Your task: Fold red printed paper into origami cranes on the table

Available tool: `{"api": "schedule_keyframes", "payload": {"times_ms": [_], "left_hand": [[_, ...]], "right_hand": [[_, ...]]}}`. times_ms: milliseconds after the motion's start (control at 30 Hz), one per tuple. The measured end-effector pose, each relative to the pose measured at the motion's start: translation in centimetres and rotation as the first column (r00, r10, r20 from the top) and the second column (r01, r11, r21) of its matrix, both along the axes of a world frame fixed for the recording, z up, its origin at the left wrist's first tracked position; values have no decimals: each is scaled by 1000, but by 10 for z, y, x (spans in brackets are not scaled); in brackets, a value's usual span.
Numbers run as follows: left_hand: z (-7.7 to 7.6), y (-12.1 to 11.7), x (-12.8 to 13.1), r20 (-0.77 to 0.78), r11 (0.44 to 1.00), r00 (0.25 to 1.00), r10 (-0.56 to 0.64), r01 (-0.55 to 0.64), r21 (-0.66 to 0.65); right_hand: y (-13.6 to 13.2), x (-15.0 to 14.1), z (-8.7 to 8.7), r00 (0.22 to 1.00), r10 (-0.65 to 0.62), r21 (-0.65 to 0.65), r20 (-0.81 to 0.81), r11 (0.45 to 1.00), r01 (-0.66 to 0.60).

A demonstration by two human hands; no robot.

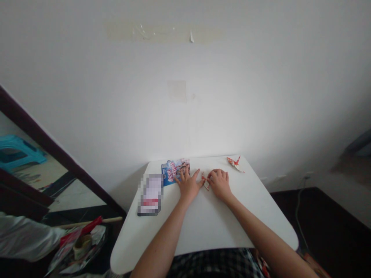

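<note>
A small folded piece of red and white patterned paper (206, 184) lies on the white table between my hands. My left hand (188, 187) is spread open, palm down, its fingertips over the lower right of a blue printed leaflet (169, 177) and its thumb side at the folded paper. My right hand (222, 185) is bent over the paper's right side, with thumb and fingers closed on its edge. Part of the paper is hidden under those fingers. Further back to the right sits a folded paper crane (235, 163) in red, orange and white.
Left of my left hand, a phone (150, 194) with a blurred-out screen rests on the white table (208, 231). The table's back edge meets a white wall (220, 96). A bag of rubbish (82, 247) and a blue stool (21, 150) are at the left.
</note>
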State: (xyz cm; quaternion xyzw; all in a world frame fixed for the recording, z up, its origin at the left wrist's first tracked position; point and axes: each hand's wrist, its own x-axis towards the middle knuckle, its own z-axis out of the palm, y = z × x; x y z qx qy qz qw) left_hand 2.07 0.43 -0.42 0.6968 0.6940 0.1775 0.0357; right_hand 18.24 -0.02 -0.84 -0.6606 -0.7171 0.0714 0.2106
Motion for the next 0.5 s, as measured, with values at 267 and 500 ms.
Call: {"api": "schedule_keyframes", "payload": {"times_ms": [267,500], "left_hand": [[0,-3,-1,29,999,999,-32,31,27],[5,-6,1,65,998,997,-47,44,41]], "right_hand": [[-1,6,1,998,56,-3,-35,998,-56],[2,9,-6,995,75,28,-59,997,-74]]}}
